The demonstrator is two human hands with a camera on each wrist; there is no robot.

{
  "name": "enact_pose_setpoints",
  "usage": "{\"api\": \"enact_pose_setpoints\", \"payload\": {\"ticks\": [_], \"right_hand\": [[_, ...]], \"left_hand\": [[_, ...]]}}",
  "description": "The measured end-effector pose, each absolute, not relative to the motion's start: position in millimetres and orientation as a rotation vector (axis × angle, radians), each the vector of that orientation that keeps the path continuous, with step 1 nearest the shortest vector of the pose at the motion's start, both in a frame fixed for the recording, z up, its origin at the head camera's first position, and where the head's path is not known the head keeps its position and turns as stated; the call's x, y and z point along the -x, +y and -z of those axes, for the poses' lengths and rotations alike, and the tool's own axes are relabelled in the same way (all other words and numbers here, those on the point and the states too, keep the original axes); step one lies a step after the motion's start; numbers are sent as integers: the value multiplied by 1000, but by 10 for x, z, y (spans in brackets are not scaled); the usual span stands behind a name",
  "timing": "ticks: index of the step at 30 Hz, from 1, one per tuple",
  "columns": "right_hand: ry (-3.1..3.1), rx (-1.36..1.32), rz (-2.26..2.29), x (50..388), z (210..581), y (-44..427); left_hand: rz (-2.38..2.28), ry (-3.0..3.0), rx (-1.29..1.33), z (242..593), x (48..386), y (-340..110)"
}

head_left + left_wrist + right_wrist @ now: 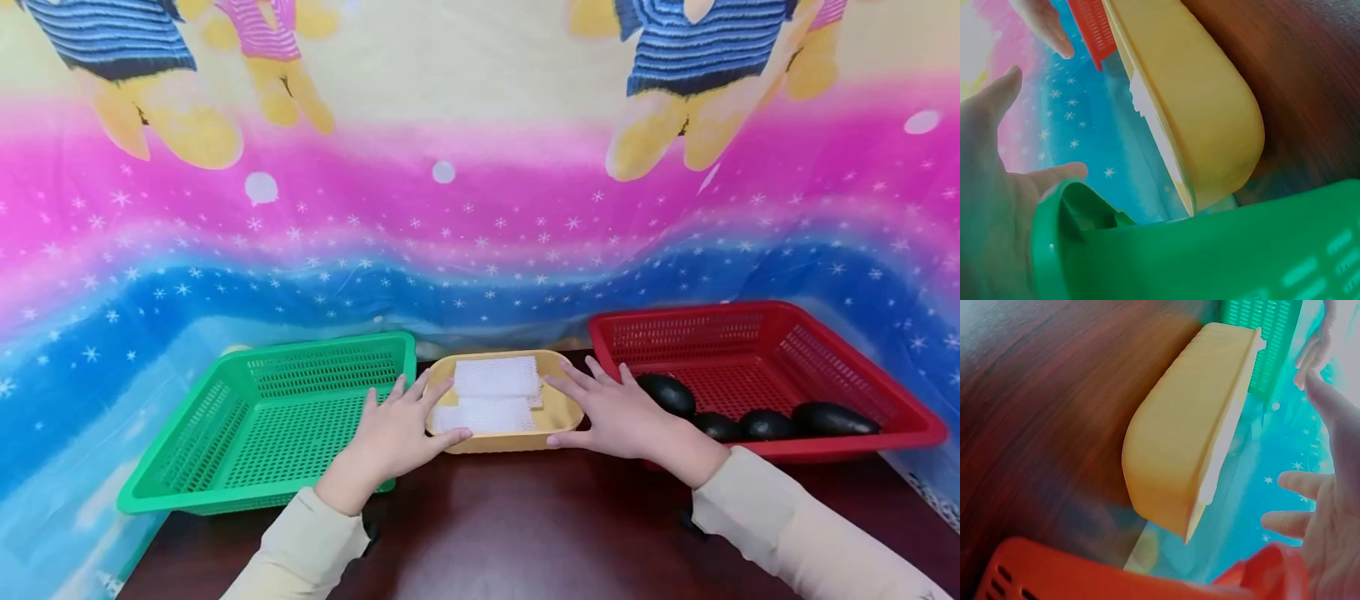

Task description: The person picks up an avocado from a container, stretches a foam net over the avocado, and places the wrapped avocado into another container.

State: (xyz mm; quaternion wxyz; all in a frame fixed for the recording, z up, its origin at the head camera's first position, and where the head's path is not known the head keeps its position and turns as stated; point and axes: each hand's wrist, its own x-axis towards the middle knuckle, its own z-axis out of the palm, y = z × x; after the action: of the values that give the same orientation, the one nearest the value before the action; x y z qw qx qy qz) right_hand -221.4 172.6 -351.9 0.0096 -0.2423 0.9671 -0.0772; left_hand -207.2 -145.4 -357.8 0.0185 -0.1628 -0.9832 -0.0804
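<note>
A yellow oval tray [558, 408] holds white foam netting pieces [497, 377], stacked in its middle. My left hand [397, 429] is at the tray's left end, fingers spread and straight, holding nothing. At the right end my right hand [618, 412] is spread the same way, also holding nothing. In the left wrist view, the left hand [997, 187] is beside the green basket's rim, above the level of the yellow tray [1204, 94]. The right wrist view has the right hand [1322, 512] near the tray [1175, 425]; whether either hand touches the tray I cannot tell.
A green basket [262, 492] with nothing visible inside stands on the left. On the right, a red basket [810, 450] holds several dark, smooth, rounded items [832, 418] along its near side. The dark wooden table [510, 533] extends in front; a patterned cloth [450, 217] hangs behind.
</note>
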Motion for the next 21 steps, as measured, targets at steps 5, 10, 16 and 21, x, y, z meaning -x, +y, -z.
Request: {"api": "enact_pose_setpoints", "payload": {"ticks": [5,10,16,21], "right_hand": [[3018,738,207,2152,3434,1796],[3024,730,190,2107,3338,1913],[3071,742,185,2067,3243,2108],[3093,747,193,2047,3182,2285]], "left_hand": [[239,-3004,594,3544,2026,-1444],[266,-2923,678,3551,2000,-1397],[289,-2811,747,3583,1953,-1301],[300,-2765,789,3652,1886,-1204]]}}
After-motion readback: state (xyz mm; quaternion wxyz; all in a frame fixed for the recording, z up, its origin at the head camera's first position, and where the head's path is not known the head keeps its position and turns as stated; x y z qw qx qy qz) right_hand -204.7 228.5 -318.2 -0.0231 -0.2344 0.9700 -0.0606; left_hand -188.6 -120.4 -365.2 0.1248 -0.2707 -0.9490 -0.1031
